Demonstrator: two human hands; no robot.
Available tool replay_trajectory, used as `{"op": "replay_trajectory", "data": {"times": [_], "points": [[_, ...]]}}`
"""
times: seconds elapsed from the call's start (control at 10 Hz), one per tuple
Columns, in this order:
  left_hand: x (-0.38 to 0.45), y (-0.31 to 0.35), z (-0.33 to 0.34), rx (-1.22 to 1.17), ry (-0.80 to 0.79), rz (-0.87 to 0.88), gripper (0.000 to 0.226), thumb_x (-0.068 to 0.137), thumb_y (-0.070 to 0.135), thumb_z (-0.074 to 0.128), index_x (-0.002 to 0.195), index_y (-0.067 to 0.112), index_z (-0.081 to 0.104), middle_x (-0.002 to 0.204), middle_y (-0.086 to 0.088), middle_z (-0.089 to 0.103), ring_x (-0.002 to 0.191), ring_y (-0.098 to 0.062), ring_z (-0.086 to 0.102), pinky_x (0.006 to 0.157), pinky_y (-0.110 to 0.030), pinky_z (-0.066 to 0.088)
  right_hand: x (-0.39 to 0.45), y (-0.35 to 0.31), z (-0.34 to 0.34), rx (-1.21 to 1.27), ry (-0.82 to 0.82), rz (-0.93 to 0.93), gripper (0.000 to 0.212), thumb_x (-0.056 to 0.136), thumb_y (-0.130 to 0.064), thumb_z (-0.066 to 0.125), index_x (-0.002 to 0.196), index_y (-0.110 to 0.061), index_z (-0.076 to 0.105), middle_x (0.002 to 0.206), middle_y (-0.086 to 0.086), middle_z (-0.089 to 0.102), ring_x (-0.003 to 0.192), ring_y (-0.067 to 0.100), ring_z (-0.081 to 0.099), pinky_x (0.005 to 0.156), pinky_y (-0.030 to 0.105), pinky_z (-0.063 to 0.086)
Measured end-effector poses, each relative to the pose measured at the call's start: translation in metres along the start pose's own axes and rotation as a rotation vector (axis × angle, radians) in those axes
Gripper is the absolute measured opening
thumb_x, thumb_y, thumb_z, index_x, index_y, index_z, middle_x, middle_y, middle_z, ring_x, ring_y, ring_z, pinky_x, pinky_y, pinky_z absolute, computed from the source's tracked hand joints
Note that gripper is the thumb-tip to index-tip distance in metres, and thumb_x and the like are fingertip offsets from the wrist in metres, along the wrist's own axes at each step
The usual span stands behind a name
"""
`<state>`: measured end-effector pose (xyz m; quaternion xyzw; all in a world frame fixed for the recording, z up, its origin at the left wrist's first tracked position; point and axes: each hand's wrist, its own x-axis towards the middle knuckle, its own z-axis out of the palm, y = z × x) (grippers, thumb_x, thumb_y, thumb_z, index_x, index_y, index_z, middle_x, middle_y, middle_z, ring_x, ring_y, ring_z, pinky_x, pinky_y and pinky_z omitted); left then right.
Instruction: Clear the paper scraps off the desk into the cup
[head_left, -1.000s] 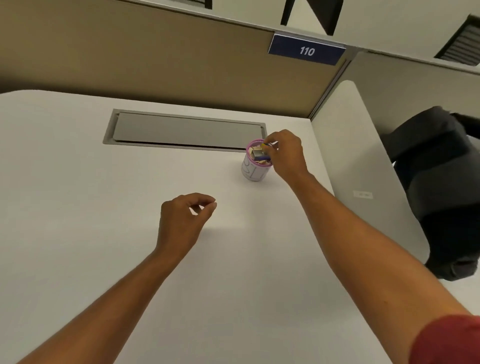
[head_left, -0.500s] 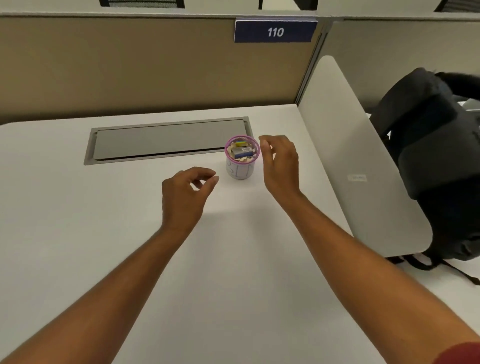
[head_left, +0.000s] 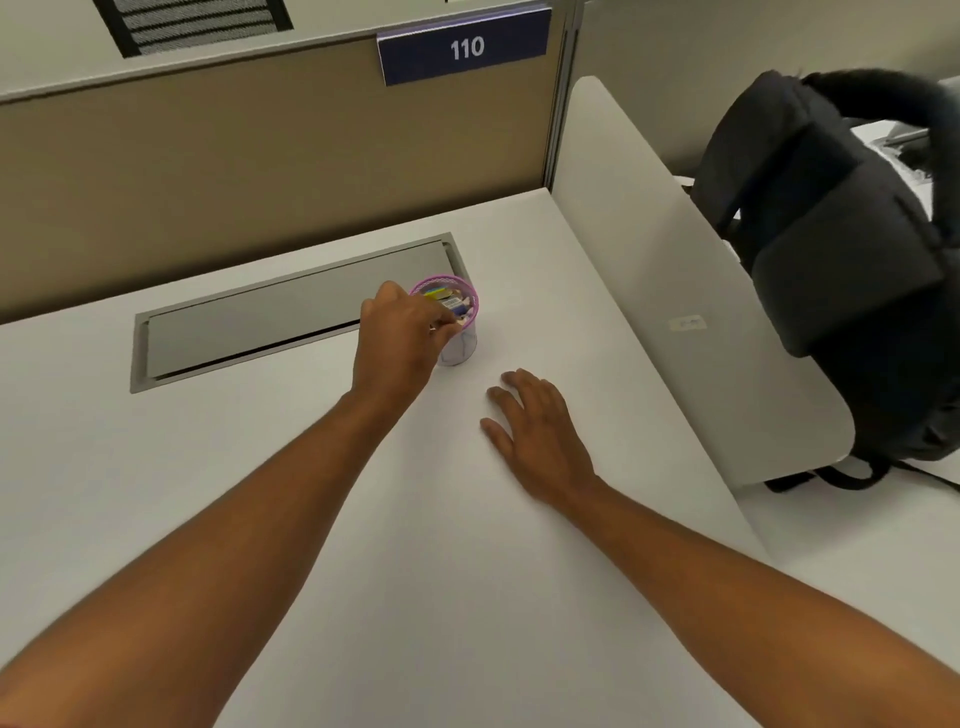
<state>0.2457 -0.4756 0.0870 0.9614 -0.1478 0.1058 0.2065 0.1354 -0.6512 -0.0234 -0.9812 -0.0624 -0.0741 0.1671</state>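
Note:
A small mesh cup (head_left: 461, 347) with a pink rim stands upright on the white desk (head_left: 291, 467), near the back. Coloured paper scraps (head_left: 451, 300) fill its top. My left hand (head_left: 397, 343) reaches over the cup's near-left rim with its fingertips pinched together on a small pale scrap right at the opening. It covers part of the cup's left side. My right hand (head_left: 540, 431) lies flat on the desk in front of and slightly right of the cup, fingers spread, holding nothing.
A grey cable-tray lid (head_left: 260, 327) is set into the desk just left of the cup. A tan partition with a "110" sign (head_left: 465, 49) rises behind. A white side divider (head_left: 675, 291) borders the right, with a black backpack (head_left: 841, 234) beyond it.
My right hand left the cup's rim and came down flat on the desk nearer to me. My left hand moved forward from mid-desk to the cup's opening. The camera view also shifted.

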Motion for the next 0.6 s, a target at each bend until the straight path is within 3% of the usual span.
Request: {"op": "replay_trajectory", "data": {"times": [0.2, 0.4, 0.5, 0.6], "points": [[0.003, -0.001, -0.005, -0.011, -0.008, 0.002, 0.03, 0.102, 0.034, 0.061, 0.115, 0.015, 0.081, 0.105, -0.009, 0.07, 0.095, -0.018, 0.039, 0.076, -0.031, 0.033, -0.001, 0.001, 0.0, 0.007, 0.036, -0.001, 0.045, 0.103, -0.042, 0.052, 0.136, -0.014, 0.062, 0.149, 0.01, 0.054, 0.143, 0.029, 0.045, 0.121, 0.045, 0.032], [-0.011, 0.001, -0.014, -0.027, -0.174, 0.017, 0.036, 0.107, 0.034, 0.053, 0.133, 0.016, 0.071, 0.115, -0.011, 0.056, 0.103, -0.02, 0.049, 0.082, -0.026, 0.035, -0.002, -0.003, -0.004, 0.04, 0.038, 0.01, 0.04, 0.102, -0.037, 0.056, 0.134, -0.013, 0.064, 0.146, 0.011, 0.057, 0.141, 0.03, 0.048, 0.119, 0.047, 0.035], [-0.016, 0.006, -0.027, -0.073, -0.155, 0.047, 0.036, 0.108, 0.03, 0.05, 0.136, 0.015, 0.067, 0.11, -0.007, 0.05, 0.101, -0.022, 0.053, 0.079, -0.024, 0.036, -0.002, -0.004, -0.006, 0.069, 0.066, 0.009, 0.038, 0.103, -0.034, 0.056, 0.133, -0.013, 0.065, 0.145, 0.011, 0.058, 0.14, 0.031, 0.05, 0.118, 0.048, 0.036], [-0.021, 0.01, -0.049, -0.042, -0.037, 0.04, 0.034, 0.107, 0.023, 0.051, 0.133, 0.009, 0.067, 0.1, -0.003, 0.044, 0.086, -0.018, 0.047, 0.072, -0.028, 0.038, -0.005, -0.008, -0.007, 0.028, 0.068, 0.002, 0.038, 0.101, -0.031, 0.06, 0.132, -0.011, 0.066, 0.143, 0.014, 0.059, 0.137, 0.034, 0.053, 0.117, 0.049, 0.039]]}}
